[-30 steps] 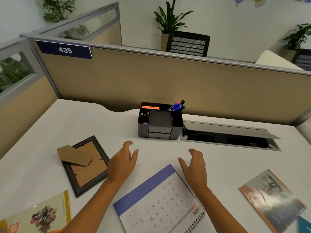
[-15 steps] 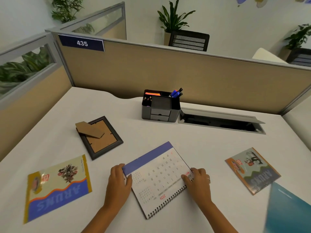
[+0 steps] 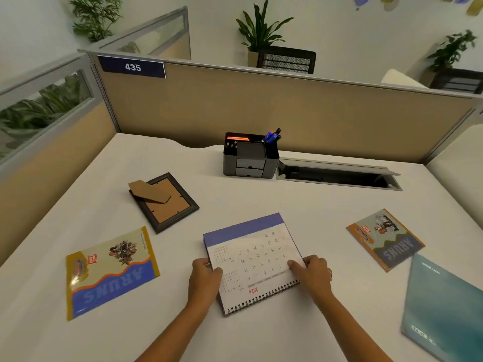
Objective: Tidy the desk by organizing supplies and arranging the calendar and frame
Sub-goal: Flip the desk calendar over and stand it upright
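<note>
A person's two hands are gripping a spiral-bound desk calendar (image 3: 254, 262) that is lying near the front middle of the white desk (image 3: 300, 212), its wire binding facing the person and its purple band pointing away, so that the print reads upside down. The left hand (image 3: 205, 279) is clasping the calendar's left edge, the thumb lying on the page and the fingers curling under and out of sight. The right hand (image 3: 312, 274) is clasping the right edge near the binding, the thumb pressing on the page and the remaining fingers wrapping behind the edge. The calendar is thus sitting between both thumbs. A picture frame (image 3: 164, 202) is lying face down, left of and beyond the calendar, its cardboard stand (image 3: 147, 192) lifting off the backing. A black desk organizer (image 3: 249, 155) holding blue pens (image 3: 271, 135) is standing by the partition. A printed sheet reading ARUNS (image 3: 111, 273) is lying at the left, a smaller matching booklet (image 3: 385, 239) at the right, and a teal folder (image 3: 444, 309) at the right edge.
</note>
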### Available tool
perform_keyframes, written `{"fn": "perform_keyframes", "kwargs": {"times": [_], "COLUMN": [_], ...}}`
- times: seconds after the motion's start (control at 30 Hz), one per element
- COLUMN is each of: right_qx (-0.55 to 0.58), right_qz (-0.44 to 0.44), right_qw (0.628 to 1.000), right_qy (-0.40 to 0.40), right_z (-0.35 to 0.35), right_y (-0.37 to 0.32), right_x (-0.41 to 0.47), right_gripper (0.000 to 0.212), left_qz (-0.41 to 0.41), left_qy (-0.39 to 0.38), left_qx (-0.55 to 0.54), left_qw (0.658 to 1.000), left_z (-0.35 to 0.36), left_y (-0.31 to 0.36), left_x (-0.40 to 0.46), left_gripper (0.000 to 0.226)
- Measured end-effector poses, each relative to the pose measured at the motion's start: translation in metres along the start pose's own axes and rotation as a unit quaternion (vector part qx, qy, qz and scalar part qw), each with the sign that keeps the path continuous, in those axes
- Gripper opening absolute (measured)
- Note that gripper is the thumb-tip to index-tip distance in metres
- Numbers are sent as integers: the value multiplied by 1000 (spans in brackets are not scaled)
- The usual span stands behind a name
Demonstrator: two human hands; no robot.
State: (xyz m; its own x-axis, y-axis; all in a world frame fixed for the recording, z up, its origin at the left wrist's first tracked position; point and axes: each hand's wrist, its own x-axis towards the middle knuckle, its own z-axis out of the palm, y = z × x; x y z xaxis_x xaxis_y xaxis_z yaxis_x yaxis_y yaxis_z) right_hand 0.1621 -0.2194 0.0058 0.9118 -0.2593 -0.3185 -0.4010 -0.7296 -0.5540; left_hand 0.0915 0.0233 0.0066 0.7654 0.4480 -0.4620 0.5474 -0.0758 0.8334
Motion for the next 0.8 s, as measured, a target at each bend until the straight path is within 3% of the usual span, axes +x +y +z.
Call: {"fn": "perform_keyframes", "kwargs": {"times": [0.17,0.4,0.5,0.63,0.8], "right_qx": [191,377,404,376,400], "right_qz": [-7,-96,-136,-192,-208], "right_qw": [981,921,904,903,886], "right_qy": [-11,-5,-26,-76,-108], "right_z": [-24,-81,-97,-111,-120], "right_y": [-22,-67,-79,-87,-92], "right_x": [-10,-26,-29,-26,-18], "right_gripper": [30,38,55,52,74], "left_qz": [-12,26,48,60,36], "left_qy": [-79,-156,-157,-131,-128], "left_qx": [-90,-157,-145,-131,-127], "left_qw": [993,975,976,981,983], "left_z": [-22,-58,-65,-70,-68], "left_y": [40,108,129,146,161], "left_x": [6,-4,-4,7,19], "left_gripper": [22,17,22,29,58]}}
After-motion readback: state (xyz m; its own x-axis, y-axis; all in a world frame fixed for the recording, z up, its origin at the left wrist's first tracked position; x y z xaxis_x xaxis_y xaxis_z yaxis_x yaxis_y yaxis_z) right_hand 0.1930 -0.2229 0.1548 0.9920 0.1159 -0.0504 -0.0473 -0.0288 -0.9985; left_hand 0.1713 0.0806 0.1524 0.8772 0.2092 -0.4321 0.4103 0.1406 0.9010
